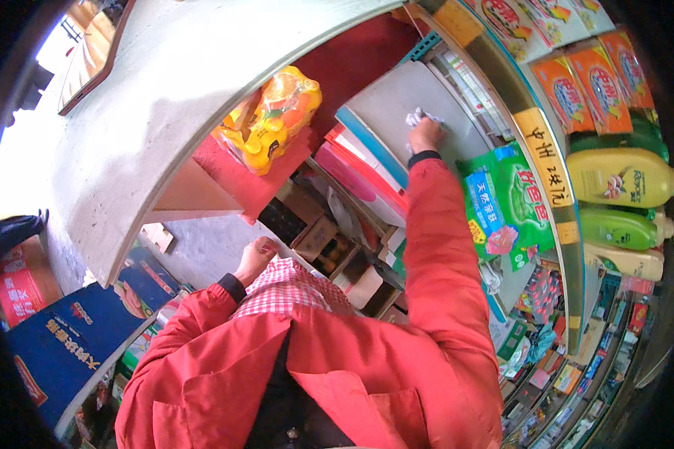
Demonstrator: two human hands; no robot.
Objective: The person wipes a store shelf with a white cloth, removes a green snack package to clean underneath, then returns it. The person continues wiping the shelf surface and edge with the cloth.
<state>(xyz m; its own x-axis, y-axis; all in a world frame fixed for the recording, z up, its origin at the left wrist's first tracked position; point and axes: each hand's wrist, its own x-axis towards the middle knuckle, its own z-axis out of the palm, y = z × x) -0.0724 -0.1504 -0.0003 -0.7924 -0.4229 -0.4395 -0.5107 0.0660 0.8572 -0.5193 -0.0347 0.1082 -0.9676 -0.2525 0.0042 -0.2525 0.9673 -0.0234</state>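
Observation:
My right hand (426, 134) is at the far end of my outstretched red sleeve. It grips a crumpled white cloth (415, 117) pressed against a smooth grey panel (382, 96) with a blue edge. Beside that forearm lies a green plastic pack (505, 202) bearing writing. My left hand (256, 259) is curled into a loose fist, and I see nothing in it. Red-and-white checked fabric (292, 286) lies right beside that hand, over my front.
A yellow plastic-wrapped pack (275, 120) rests on a red surface under a pale countertop (163, 73). Cardboard boxes (317, 236) fill the low shelf ahead. Bottles (620, 177) and orange packets (601, 84) stand on the right. A dark blue carton (78, 342) sits at lower left.

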